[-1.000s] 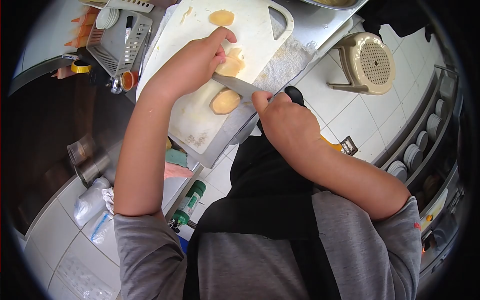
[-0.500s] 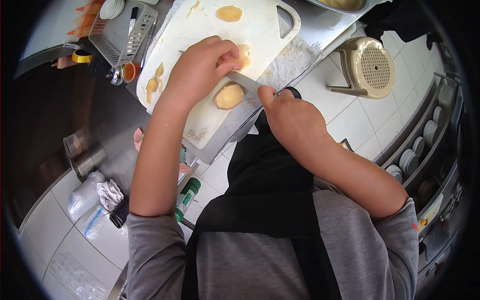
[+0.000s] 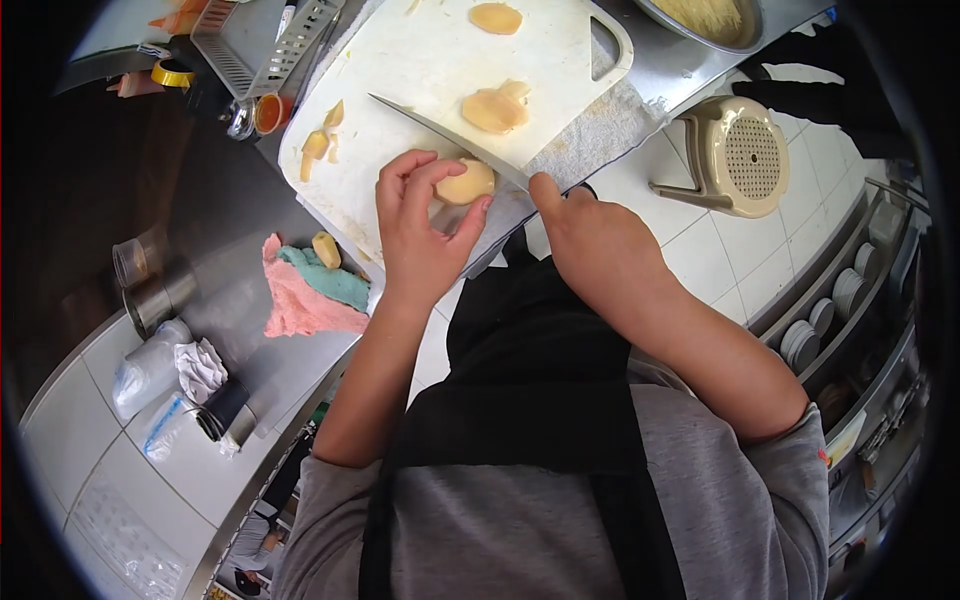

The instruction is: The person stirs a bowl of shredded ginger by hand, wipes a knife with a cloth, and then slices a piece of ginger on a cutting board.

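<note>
My right hand (image 3: 590, 235) is closed round the handle of a knife (image 3: 450, 137), whose blade lies across the white cutting board (image 3: 400, 60) with its tip to the upper left. On the near side of the blade, the fingers of my left hand (image 3: 432, 210) curve around a peeled potato piece (image 3: 466, 184), thumb on one side and fingertips on the other. Beyond the blade rest thin pale slices (image 3: 494, 109). Another flat slice (image 3: 495, 18) lies near the board's far edge, and small scraps (image 3: 316, 145) are at its left.
Pink cloth (image 3: 300, 300) and green cloth lie left of the board beside a small potato piece (image 3: 326, 250). A metal bowl (image 3: 752, 30) stands at upper right, a plastic basket (image 3: 285, 60) at upper left. A beige stool (image 3: 750, 160) is on the floor at right.
My left hand has moved from the slices beyond the blade down to the potato piece. The slices now show fully. The view has shifted, uncovering the cloths.
</note>
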The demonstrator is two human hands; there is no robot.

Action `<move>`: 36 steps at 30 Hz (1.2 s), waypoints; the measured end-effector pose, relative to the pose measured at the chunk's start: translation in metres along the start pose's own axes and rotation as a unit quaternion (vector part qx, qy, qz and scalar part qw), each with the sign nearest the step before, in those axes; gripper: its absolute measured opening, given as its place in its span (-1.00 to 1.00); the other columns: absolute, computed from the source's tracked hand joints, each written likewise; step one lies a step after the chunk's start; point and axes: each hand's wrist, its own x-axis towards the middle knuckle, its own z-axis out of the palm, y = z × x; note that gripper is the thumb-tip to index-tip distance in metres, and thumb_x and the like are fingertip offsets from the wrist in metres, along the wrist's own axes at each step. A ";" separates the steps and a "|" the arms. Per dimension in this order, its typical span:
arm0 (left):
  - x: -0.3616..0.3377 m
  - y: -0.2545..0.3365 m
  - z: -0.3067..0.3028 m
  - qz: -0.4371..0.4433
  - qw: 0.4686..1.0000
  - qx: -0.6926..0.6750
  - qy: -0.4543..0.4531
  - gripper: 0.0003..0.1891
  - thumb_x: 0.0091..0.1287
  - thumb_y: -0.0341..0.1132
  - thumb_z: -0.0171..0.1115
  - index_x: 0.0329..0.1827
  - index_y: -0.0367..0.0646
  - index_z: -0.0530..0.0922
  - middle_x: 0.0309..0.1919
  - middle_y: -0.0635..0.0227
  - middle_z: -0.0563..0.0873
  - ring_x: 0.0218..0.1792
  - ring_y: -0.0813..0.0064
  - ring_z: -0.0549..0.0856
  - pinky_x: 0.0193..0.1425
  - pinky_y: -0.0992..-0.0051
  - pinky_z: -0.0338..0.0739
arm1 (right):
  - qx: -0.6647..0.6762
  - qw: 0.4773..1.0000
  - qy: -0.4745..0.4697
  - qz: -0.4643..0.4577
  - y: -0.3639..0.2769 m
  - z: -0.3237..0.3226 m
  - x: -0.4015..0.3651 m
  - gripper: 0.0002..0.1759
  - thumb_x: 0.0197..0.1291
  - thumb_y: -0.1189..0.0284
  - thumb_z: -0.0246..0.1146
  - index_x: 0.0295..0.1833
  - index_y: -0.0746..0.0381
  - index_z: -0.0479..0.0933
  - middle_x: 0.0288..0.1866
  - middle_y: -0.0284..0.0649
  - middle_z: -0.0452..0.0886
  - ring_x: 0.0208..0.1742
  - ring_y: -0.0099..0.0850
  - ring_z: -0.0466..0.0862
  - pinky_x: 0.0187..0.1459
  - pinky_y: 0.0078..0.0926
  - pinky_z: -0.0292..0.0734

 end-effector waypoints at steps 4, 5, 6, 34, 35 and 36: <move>0.032 0.009 -0.008 0.053 0.998 0.031 0.016 -0.65 0.16 -0.34 0.52 0.01 -0.10 0.65 0.00 0.22 0.54 0.03 0.18 0.59 0.10 0.25 0.52 | -0.001 1.000 -0.004 0.012 -0.002 0.002 0.000 -0.84 0.29 0.51 0.15 -0.04 0.27 0.40 -0.48 -0.12 0.66 -0.48 -0.26 0.78 -0.53 -0.40 0.67; 0.051 0.009 -0.004 0.068 0.996 0.052 0.007 -0.67 0.18 -0.27 0.50 -0.01 -0.11 0.68 -0.03 0.23 0.57 0.01 0.17 0.61 0.11 0.25 0.52 | 0.000 1.000 -0.004 0.012 -0.002 0.002 0.000 -0.84 0.29 0.51 0.15 -0.04 0.27 0.40 -0.48 -0.12 0.66 -0.48 -0.26 0.78 -0.53 -0.40 0.67; 0.067 0.008 0.001 0.083 0.994 0.072 -0.003 -0.67 0.19 -0.21 0.48 -0.02 -0.11 0.70 -0.06 0.24 0.61 -0.02 0.17 0.63 0.12 0.25 0.52 | -0.002 1.000 -0.002 0.009 -0.002 0.002 0.000 -0.83 0.29 0.50 0.15 -0.03 0.27 0.41 -0.48 -0.13 0.66 -0.48 -0.27 0.78 -0.54 -0.40 0.66; 0.151 0.013 0.036 0.038 0.979 0.037 -0.195 -0.82 0.46 -0.23 0.28 -0.08 -0.15 0.57 -0.30 0.32 0.75 -0.22 0.45 0.73 -0.17 0.42 0.56 | 0.035 0.999 0.026 0.020 0.000 0.011 -0.003 -0.78 0.28 0.47 0.17 0.00 0.29 0.42 -0.47 -0.14 0.66 -0.54 -0.30 0.75 -0.60 -0.43 0.60; 0.153 0.017 0.037 0.039 0.979 0.037 -0.195 -0.82 0.46 -0.23 0.28 -0.08 -0.15 0.57 -0.30 0.32 0.75 -0.22 0.45 0.73 -0.17 0.42 0.56 | 0.034 0.999 0.026 0.021 0.000 0.011 -0.003 -0.78 0.28 0.47 0.17 0.00 0.29 0.42 -0.47 -0.14 0.66 -0.54 -0.30 0.75 -0.60 -0.43 0.60; 0.158 0.022 0.038 0.018 0.972 0.086 -0.218 -0.73 0.41 -0.34 0.30 0.11 -0.16 0.55 -0.22 0.20 0.77 -0.19 0.36 0.76 -0.11 0.40 0.58 | 0.041 0.999 0.020 0.022 0.000 0.011 -0.002 -0.77 0.28 0.47 0.17 0.01 0.30 0.42 -0.46 -0.13 0.66 -0.53 -0.30 0.75 -0.60 -0.42 0.61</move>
